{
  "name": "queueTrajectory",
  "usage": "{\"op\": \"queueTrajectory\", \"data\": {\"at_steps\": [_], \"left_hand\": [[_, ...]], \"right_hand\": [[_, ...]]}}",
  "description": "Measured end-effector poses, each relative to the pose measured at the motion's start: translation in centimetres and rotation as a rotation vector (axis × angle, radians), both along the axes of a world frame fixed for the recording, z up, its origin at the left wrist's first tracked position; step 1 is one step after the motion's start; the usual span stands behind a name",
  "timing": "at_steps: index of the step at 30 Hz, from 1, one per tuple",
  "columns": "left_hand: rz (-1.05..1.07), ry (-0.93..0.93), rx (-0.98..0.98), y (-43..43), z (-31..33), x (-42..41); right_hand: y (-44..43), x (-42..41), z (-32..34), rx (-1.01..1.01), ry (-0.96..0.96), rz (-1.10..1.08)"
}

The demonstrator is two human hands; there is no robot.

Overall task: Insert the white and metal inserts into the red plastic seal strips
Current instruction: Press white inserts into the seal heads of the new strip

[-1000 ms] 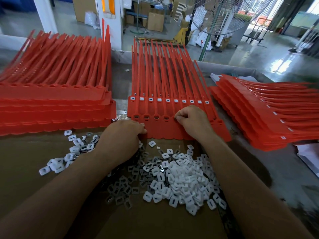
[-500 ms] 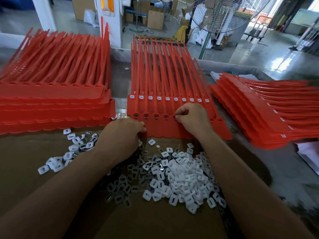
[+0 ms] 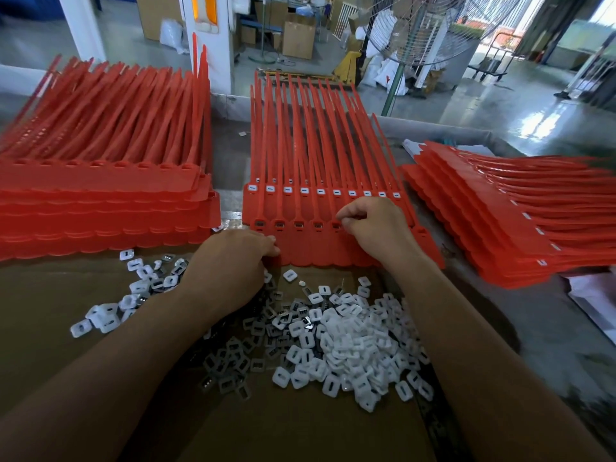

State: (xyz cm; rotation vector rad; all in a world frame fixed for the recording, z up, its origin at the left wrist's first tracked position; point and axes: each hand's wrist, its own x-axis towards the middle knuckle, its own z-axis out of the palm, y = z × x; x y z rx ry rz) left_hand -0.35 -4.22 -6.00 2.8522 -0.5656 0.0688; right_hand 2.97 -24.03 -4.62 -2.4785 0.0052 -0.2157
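A sheet of joined red seal strips (image 3: 320, 241) lies in front of me on top of others, tails pointing away. Its sockets on the left hold dark metal-faced inserts (image 3: 298, 224); the sheet beneath shows a row of white inserts (image 3: 336, 193). My right hand (image 3: 373, 228) is curled over the fifth socket, thumb and forefinger pinched at it; what they pinch is hidden. My left hand (image 3: 230, 265) rests fingers-curled on the sheet's near left edge. A heap of loose white and metal inserts (image 3: 336, 341) lies on cardboard below.
A tall stack of red strip sheets (image 3: 103, 201) stands at the left. Another stack (image 3: 500, 221), fitted with white inserts, fans out at the right. A smaller scatter of inserts (image 3: 133, 291) lies at the left. A large fan (image 3: 430, 31) stands beyond the table.
My right hand's thumb and forefinger have closed in over the fifth socket and stayed there. My left hand has hardly moved.
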Motion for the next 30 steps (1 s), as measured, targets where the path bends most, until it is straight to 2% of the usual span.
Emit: {"op": "queueTrajectory", "data": {"at_steps": [4,7,11,15,21,30], "left_hand": [[-0.007,-0.012,-0.013,0.0,-0.1,0.1],[-0.007,-0.025,-0.034,0.1,-0.2,0.1],[0.004,-0.055,-0.074,0.2,-0.6,-0.1],[-0.006,-0.079,-0.093,0.3,-0.6,-0.1],[-0.01,-0.07,-0.112,0.4,-0.4,0.0],[-0.013,-0.052,-0.089,0.5,-0.5,0.0]], "right_hand": [[0.1,-1.1,1.2,0.039,0.022,0.123],[0.7,-2.3,2.5,0.049,0.089,0.295],[2.4,-4.2,3.2,-0.002,0.232,0.557],[4.1,-4.9,2.8,-0.117,0.263,0.699],[5.2,-5.5,2.5,-0.177,0.318,0.778],[6.0,-6.0,2.2,-0.268,0.348,0.771]]}}
